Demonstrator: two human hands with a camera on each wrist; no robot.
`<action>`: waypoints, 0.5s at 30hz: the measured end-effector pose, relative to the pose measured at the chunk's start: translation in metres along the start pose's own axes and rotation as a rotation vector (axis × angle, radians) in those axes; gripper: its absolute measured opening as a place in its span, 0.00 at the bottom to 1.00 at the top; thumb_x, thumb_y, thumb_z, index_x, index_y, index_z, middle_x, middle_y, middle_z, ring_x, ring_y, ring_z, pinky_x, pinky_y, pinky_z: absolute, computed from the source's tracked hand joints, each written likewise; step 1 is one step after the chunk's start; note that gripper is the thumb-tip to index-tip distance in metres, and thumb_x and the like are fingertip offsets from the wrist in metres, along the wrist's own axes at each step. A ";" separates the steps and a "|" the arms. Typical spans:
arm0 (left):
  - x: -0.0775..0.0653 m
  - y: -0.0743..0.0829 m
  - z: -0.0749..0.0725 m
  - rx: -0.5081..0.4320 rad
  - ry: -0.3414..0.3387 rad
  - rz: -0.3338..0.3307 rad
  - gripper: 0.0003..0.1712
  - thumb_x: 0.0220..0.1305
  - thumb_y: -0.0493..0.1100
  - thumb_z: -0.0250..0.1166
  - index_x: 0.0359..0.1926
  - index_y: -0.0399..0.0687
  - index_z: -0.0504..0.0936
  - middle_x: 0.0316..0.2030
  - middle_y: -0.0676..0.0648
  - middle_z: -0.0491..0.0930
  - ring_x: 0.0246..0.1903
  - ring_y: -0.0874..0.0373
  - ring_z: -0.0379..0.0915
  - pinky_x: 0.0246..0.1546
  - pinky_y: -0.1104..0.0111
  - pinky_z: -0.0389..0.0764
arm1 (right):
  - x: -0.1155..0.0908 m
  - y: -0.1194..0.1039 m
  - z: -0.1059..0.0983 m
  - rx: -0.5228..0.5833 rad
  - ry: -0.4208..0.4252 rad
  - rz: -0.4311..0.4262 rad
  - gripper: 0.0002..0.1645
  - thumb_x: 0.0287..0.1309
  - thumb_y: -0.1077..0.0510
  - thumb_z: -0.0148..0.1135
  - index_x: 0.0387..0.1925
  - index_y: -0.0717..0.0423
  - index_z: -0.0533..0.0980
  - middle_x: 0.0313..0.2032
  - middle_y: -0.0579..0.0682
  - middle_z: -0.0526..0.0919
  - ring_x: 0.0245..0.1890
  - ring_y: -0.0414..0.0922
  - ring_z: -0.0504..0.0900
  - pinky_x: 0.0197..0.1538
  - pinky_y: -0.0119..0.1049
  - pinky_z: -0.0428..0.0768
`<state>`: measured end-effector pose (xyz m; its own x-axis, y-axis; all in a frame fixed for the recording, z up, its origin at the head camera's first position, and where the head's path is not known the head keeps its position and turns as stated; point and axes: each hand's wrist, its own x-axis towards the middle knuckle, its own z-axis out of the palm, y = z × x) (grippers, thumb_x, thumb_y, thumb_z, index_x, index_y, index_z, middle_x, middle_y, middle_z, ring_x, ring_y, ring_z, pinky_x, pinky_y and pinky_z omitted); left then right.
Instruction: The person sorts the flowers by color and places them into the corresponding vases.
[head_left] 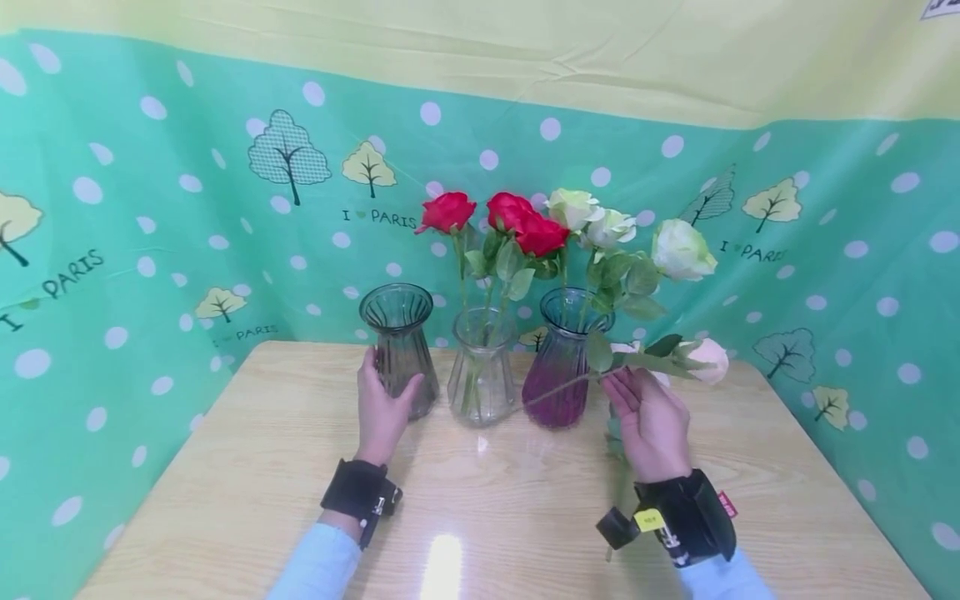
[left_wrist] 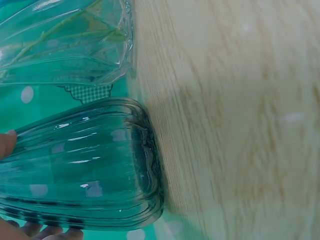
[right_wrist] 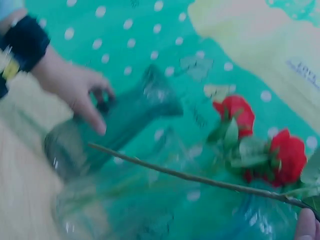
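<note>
My left hand (head_left: 381, 412) grips the smoky grey ribbed glass vase (head_left: 408, 358), which stands at the left with no flowers in it. In the left wrist view, the thumb and fingers lie on opposite sides of that vase (left_wrist: 80, 167). My right hand (head_left: 654, 421) pinches the stem of a pale pink rose (head_left: 708, 360). The bloom points right, and the bare stem (right_wrist: 185, 176) reaches left in front of the purple vase (head_left: 555, 387). Between the hands stands a clear vase (head_left: 480, 387) holding red roses (head_left: 447, 212).
White roses (head_left: 682, 250) lean out of the purple vase toward the right. Another stem lies on the wooden table (head_left: 495, 517) beneath my right forearm, partly hidden. A green dotted cloth (head_left: 187, 275) hangs behind and at both sides.
</note>
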<state>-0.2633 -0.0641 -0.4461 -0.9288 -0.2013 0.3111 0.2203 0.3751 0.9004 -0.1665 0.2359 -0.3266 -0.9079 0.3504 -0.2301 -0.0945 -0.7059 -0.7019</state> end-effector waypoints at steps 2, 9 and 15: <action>0.000 0.000 -0.001 0.012 -0.002 -0.001 0.54 0.58 0.50 0.66 0.73 0.43 0.40 0.69 0.36 0.51 0.69 0.42 0.50 0.71 0.50 0.53 | 0.000 0.004 0.010 0.063 0.003 -0.038 0.07 0.62 0.65 0.54 0.30 0.60 0.77 0.29 0.52 0.81 0.33 0.42 0.82 0.45 0.30 0.84; 0.000 0.000 -0.003 0.062 -0.023 -0.008 0.52 0.59 0.52 0.65 0.72 0.41 0.43 0.69 0.36 0.50 0.69 0.42 0.49 0.71 0.51 0.54 | -0.002 0.015 0.041 0.207 -0.015 -0.111 0.06 0.63 0.66 0.51 0.31 0.64 0.73 0.28 0.54 0.78 0.31 0.44 0.81 0.44 0.31 0.84; 0.002 0.001 -0.004 0.075 -0.038 -0.011 0.52 0.58 0.52 0.65 0.72 0.38 0.45 0.69 0.36 0.50 0.69 0.41 0.50 0.70 0.50 0.55 | -0.006 0.019 0.067 0.288 -0.059 -0.163 0.06 0.63 0.68 0.51 0.31 0.65 0.72 0.30 0.55 0.78 0.32 0.46 0.81 0.47 0.33 0.84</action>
<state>-0.2634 -0.0676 -0.4430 -0.9420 -0.1714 0.2885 0.1888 0.4397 0.8781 -0.1905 0.1789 -0.2937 -0.8926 0.4429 -0.0848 -0.3447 -0.7913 -0.5050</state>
